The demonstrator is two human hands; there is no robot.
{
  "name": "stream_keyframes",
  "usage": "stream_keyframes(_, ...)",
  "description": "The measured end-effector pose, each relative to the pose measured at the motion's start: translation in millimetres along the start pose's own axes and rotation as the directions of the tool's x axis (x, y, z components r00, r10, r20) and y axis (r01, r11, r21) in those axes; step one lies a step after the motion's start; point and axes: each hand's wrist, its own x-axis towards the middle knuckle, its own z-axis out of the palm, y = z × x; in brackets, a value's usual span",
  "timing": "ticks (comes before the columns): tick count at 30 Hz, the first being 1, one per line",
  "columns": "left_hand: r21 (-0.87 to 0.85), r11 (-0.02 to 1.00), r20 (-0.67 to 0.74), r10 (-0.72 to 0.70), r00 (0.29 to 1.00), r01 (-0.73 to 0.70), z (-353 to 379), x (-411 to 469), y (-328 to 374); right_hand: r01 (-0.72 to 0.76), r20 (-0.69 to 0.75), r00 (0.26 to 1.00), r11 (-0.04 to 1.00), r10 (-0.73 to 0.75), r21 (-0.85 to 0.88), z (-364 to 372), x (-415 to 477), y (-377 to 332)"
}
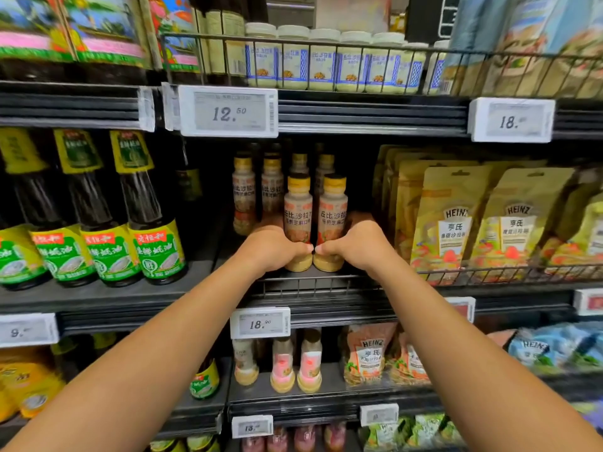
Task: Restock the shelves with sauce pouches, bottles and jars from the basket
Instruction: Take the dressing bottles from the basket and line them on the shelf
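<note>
Dressing bottles (243, 190) with yellow caps fill the middle bay of the middle shelf (326, 308), and two of them stand upright side by side at its front edge. Furthest left on the same level, dark sauce bottles (143, 207) with green and yellow labels stand in a row. Next comes the left hand (272, 249), its fingers curled round the lower half of the left front bottle (297, 207). The right front bottle (332, 207) stands just beside it, and the right hand (357, 246) grips its lower half the same way. The two thumb tips meet in front of the gap between the two bottles. Both bases appear to rest on the shelf. Right of the right hand, yellow pouches (447, 220) stand upright behind a wire rail (489, 274). Above the front pair, a price tag (228, 112) reads 12.50, and a lower tag (260, 322) beneath them reads 18.90. White-capped jars (323, 63) line the level overhead.
</note>
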Motion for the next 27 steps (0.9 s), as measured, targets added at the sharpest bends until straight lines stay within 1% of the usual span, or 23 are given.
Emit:
stream_keyframes(2, 0.031, 1.000, 0.020, -0.002, 1.000, 0.001, 0, -1, 0, -0.006, 0.011, 1.000, 1.000, 0.006, -0.025, -2, -2, -1)
stream_keyframes(5, 0.078, 0.997, 0.020, 0.018, 1.000, -0.020, -3, -5, -6, -0.018, 0.031, 0.999, 0.987, 0.024, -0.163, -9, -5, -1)
stream_keyframes(8, 0.131, 0.991, 0.023, -0.024, 0.999, 0.021, -6, -6, -8, -0.037, 0.055, 0.997, 0.964, 0.053, -0.265, -13, -6, 0)
stream_keyframes(13, 0.231, 0.969, 0.061, -0.107, 0.992, 0.091, -3, 7, 2, -0.098, 0.054, 0.991, 0.938, 0.123, -0.334, -12, 2, -6)
stream_keyframes(14, 0.247, 0.965, 0.056, -0.101, 0.993, 0.084, -2, 13, 5, -0.114, 0.066, 0.987, 0.929, 0.146, -0.351, -13, 6, -8)
stream_keyframes(16, 0.249, 0.965, 0.001, -0.085, 0.996, 0.082, 3, 24, 11, -0.122, 0.088, 0.982, 0.917, 0.167, -0.379, -14, 15, -11)
stream_keyframes(19, 0.251, 0.964, -0.147, -0.055, 0.988, 0.091, 13, 40, 17, -0.083, 0.092, 0.988, 0.921, 0.128, -0.382, -12, 31, -10)
stream_keyframes(20, 0.245, 0.966, -0.176, -0.043, 0.984, 0.086, 16, 44, 17, -0.068, 0.096, 0.989, 0.927, 0.111, -0.370, -11, 36, -9)
stream_keyframes(22, 0.233, 0.972, -0.185, 0.006, 0.983, 0.038, 20, 50, 17, -0.039, 0.117, 0.990, 0.942, 0.083, -0.333, -10, 44, -8)
stream_keyframes(25, 0.286, 0.956, -0.194, 0.122, 0.973, -0.063, 23, 58, 19, -0.010, 0.127, 0.991, 0.954, 0.050, -0.299, -10, 55, -7)
stream_keyframes(27, 0.346, 0.936, -0.188, 0.135, 0.973, -0.063, 26, 64, 22, -0.006, 0.126, 0.991, 0.959, 0.043, -0.283, -10, 61, -5)
